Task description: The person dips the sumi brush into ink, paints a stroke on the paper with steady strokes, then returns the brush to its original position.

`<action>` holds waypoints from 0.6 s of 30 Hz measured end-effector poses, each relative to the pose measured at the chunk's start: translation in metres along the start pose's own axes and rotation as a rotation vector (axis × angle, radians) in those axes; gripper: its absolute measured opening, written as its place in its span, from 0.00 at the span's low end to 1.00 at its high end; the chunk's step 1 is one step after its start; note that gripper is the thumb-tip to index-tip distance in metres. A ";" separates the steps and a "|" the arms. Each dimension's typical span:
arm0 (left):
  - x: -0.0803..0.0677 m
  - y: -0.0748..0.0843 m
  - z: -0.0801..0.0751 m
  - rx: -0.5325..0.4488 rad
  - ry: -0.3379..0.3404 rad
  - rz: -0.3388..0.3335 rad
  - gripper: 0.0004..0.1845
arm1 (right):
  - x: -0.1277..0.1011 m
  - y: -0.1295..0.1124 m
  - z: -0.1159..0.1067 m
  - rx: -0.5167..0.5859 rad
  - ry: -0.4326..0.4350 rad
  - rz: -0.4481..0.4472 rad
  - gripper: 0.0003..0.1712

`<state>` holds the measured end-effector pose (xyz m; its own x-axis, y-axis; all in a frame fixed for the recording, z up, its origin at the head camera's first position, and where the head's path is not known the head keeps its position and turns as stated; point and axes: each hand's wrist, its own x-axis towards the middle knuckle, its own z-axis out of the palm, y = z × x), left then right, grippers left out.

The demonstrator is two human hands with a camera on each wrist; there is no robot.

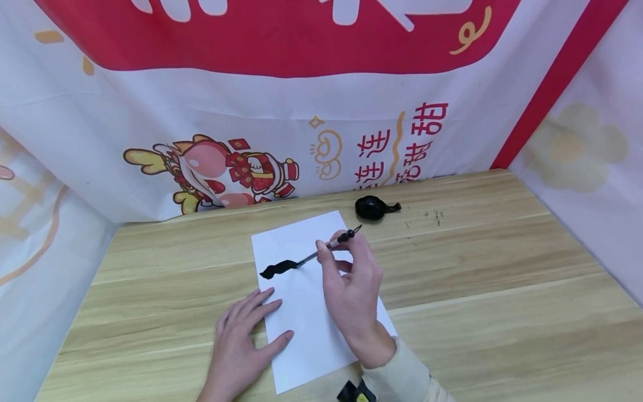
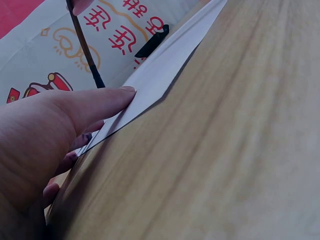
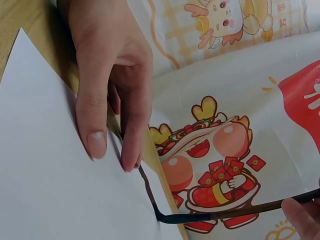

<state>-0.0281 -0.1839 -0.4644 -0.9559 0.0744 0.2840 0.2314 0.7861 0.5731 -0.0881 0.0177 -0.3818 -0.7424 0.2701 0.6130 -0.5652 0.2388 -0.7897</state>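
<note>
Broadly, we list what stands before us, largest first.

Backdrop (image 1: pixel 281 111): white and red printed cloth behind the table, bearing a cartoon figure and red characters.

Table (image 1: pixel 502 290): pale wood-grain top, carrying everything below.

Sheet of paper (image 1: pixel 306 312): white, lying flat near the table's middle, slightly askew. One wet black stroke (image 1: pixel 278 268) sits near its left edge.

Our left hand (image 1: pixel 241 340): fingers straight and spread, pressed flat on the sheet's lower left edge and partly on the table, gripping nothing. The left wrist view shows the thumb lying on the paper's edge.

Our right hand (image 1: pixel 351 285): fingers curled round the upper shaft of the brush, with the wrist over the sheet.

Brush (image 1: pixel 326 247): slim dark handle slanting down and left, its tip touching the paper at the right end of the black stroke. The right wrist view shows the bristles bent against the sheet.

Ink dish (image 1: pixel 374 207): small, black, with a short spout, on the table just beyond the sheet's far right corner.

Handling note, as we judge it: we should keep the left palm firm so the sheet cannot creep, hold the pressure on the bristles even, and draw the stroke from the arm rather than the fingers to avoid a ragged edge.
</note>
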 end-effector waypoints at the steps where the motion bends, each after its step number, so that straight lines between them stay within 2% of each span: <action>1: 0.000 0.000 0.000 0.000 -0.002 -0.002 0.31 | 0.000 0.000 0.000 0.004 0.003 -0.001 0.08; 18: -0.001 0.001 -0.001 -0.007 -0.018 -0.016 0.31 | 0.007 0.006 -0.006 0.013 0.031 -0.026 0.11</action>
<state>-0.0271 -0.1842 -0.4632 -0.9627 0.0729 0.2607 0.2171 0.7832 0.5826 -0.0946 0.0262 -0.3828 -0.7161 0.2930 0.6335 -0.5887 0.2341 -0.7737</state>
